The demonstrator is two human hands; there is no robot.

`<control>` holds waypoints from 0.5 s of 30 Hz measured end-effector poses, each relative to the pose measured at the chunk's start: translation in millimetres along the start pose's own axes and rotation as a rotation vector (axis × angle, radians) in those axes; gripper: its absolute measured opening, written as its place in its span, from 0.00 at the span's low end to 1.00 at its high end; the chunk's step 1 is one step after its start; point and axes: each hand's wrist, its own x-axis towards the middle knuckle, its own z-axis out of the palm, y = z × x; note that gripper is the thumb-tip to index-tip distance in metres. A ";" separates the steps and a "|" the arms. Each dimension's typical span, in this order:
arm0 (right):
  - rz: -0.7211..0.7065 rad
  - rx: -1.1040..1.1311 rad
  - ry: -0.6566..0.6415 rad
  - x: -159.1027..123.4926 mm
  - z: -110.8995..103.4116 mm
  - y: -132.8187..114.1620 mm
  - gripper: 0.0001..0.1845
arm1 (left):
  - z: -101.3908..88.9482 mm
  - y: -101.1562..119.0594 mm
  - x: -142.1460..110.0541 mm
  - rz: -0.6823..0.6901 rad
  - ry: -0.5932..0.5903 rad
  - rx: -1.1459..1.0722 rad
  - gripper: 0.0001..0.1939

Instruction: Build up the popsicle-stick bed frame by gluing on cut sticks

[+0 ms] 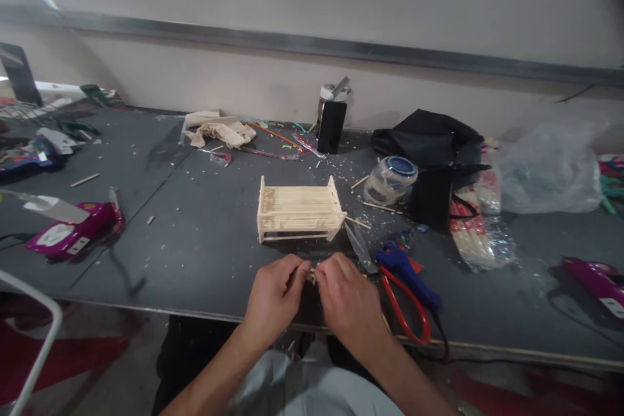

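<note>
My left hand (279,287) and my right hand (347,292) meet near the table's front edge, fingers closed in a pinch. Between the fingertips shows a small piece of pale wooden stick (312,274), mostly hidden, and both hands grip it. Just beyond them stands a miniature bed-like frame (301,208) built of thin wooden sticks, upright on the dark table (195,247). Right of my right hand lie scissors with red handles (407,312) and a blue glue gun (409,273).
A clear jar with a blue lid (391,181), a black bag (429,136) and packs of sticks (470,227) sit to the right. A phone (332,127) leans at the back. Purple tools (73,231) lie left and far right. Stick scraps and cloth (221,130) lie about.
</note>
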 end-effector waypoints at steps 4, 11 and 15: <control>-0.007 -0.071 0.018 -3.2 3.0 -2.2 0.09 | 0.8 1.6 -0.9 -0.030 0.015 -0.001 0.17; 0.129 0.211 0.037 -4.4 -2.0 -3.6 0.11 | -0.1 0.8 -1.4 -0.029 0.019 -0.067 0.19; 0.192 0.468 0.021 -3.1 -5.1 -0.6 0.11 | -5.3 -0.6 -1.9 -0.022 -0.046 -0.182 0.17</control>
